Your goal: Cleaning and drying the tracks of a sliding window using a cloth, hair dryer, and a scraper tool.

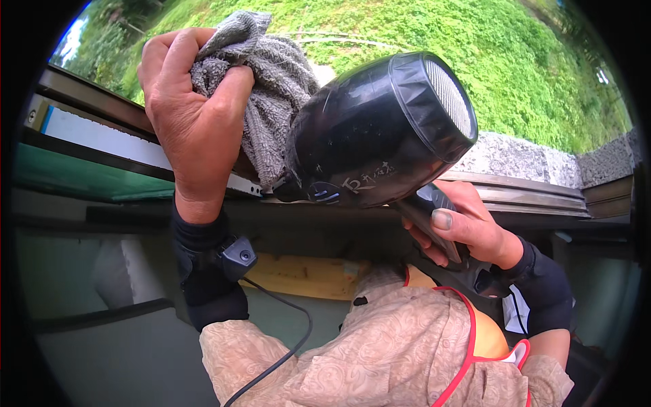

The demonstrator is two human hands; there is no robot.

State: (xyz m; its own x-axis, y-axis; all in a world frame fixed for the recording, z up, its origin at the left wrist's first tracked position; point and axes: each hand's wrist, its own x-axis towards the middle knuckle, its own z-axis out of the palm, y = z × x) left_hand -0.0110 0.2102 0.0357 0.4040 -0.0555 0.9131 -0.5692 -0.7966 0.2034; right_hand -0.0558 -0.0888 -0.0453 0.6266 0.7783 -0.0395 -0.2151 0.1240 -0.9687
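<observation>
At the upper left, my left hand (196, 109) grips a bunched grey terry cloth (269, 96) between thumb and fingers, above the window frame. My right hand (470, 224), at the right, is closed around the handle of a black hair dryer (361, 132). The dryer's body lies across the middle of the view, its round mesh air intake facing upper right and its other end against the hanging part of the cloth. Whether the dryer is running cannot be told. Both forearms wear black sleeves, and a small camera sits on the left one.
An open window's metal track (529, 196) runs across in front of me, with a rough stone ledge (524, 155) and green plants outside. A glass pane (91, 175) is at the left. Below the sill is a wooden board (305, 277); a dark cable (297, 346) hangs near my clothing.
</observation>
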